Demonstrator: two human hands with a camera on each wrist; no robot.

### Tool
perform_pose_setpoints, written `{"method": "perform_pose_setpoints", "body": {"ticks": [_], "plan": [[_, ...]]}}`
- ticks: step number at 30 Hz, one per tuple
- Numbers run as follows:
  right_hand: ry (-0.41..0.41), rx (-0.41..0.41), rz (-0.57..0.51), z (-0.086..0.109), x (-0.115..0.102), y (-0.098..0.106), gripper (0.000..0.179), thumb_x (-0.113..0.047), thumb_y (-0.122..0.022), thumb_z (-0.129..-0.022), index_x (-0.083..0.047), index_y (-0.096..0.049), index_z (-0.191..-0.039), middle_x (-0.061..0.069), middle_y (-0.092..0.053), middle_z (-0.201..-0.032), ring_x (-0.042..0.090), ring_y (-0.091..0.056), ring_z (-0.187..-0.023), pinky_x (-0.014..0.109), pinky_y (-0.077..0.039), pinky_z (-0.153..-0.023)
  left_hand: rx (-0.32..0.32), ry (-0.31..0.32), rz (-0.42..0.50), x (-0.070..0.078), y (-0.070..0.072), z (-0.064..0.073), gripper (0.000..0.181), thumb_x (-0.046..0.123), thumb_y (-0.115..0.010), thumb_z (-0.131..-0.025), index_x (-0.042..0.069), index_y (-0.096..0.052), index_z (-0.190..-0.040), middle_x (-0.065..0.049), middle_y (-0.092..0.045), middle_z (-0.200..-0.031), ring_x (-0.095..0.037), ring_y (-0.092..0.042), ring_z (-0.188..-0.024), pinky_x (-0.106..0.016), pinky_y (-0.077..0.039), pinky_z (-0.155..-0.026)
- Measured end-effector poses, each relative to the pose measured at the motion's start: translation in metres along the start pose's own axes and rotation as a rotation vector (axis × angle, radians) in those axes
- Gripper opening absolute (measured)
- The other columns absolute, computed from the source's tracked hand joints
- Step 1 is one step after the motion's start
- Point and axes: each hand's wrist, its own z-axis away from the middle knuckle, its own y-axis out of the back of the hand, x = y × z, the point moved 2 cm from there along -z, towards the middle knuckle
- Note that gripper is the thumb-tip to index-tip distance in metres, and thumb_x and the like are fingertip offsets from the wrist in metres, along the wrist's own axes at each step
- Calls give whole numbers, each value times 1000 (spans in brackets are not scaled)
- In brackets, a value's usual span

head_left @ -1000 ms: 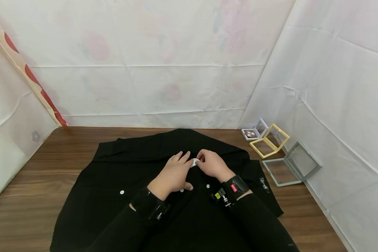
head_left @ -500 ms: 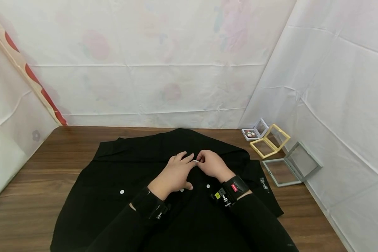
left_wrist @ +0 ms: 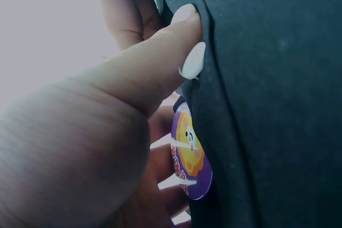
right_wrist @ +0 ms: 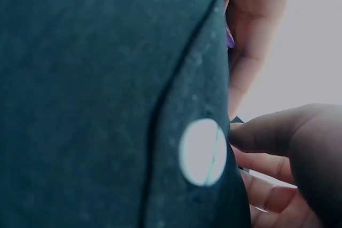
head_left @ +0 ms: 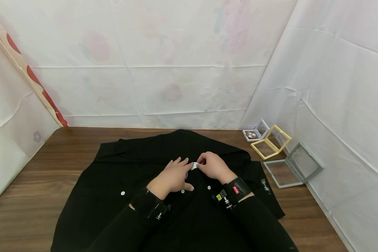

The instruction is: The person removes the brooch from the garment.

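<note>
A black button-up garment (head_left: 113,217) lies spread out, with white buttons (head_left: 123,193) on it. My right hand (head_left: 215,168) pinches a small white piece (head_left: 194,166) with a rounded edge; its kind is unclear. My left hand (head_left: 171,176) lies on the cloth with fingers extended, its index fingertip at the white piece. Beneath the left hand is a round purple badge (left_wrist: 192,153) with a yellow cartoon face, partly hidden by cloth. Close to the left thumb (left_wrist: 184,30) sits a white button (left_wrist: 194,61). Another button (right_wrist: 203,152) is beside the right hand in the right wrist view.
Three hinged frames stand open at the right of the wooden table (head_left: 28,185): a small pale one (head_left: 252,135) with a patterned round item inside, a yellow one (head_left: 272,143) and a grey one (head_left: 289,168). White sheets (head_left: 145,87) hang around the table.
The white piece, seen as a thin edge half a second ago, shows more of its face now. A bit of the purple badge has come into view under the left hand. Both hands barely shift.
</note>
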Motion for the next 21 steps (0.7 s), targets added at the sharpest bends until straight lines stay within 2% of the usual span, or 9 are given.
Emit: {"method": "perform_pose_setpoints", "body": {"ticks": [6,10,16,21], "plan": [[46,-22,66,3,-4,-4,10,-21,-70,-100,-15,-77,-104,-4,-61,-95,11,-56,-80,35,-51,-76,-2,11,-2,-4,-3,2,88,50,-81,-88,17,-41,-160,-10,-28,-167,-37,-19,-155,-57,-15,-123],[51,-32,138,10,-7,-3,18,-21,-71,-99,-12,-76,-114,-2,-60,-99,11,-56,-82,35,-51,-79,0,-2,43,-5,-3,2,89,48,-82,-86,16,-42,-159,-11,-28,-168,-37,-17,-155,-57,-13,-123],[96,-57,225,20,-12,1,30,-24,-72,-99,-10,-72,-126,1,-60,-104,13,-57,-82,34,-51,-77,-3,-7,61,-5,-2,0,90,47,-83,-86,17,-40,-160,-10,-26,-168,-36,-16,-155,-57,-12,-123],[163,-46,335,32,-16,5,40,-31,-69,-101,-11,-66,-135,5,-65,-119,20,-64,-101,40,-54,-87,2,-11,56,-4,0,-1,90,48,-83,-86,17,-41,-160,-10,-26,-168,-36,-17,-155,-57,-13,-124]]}}
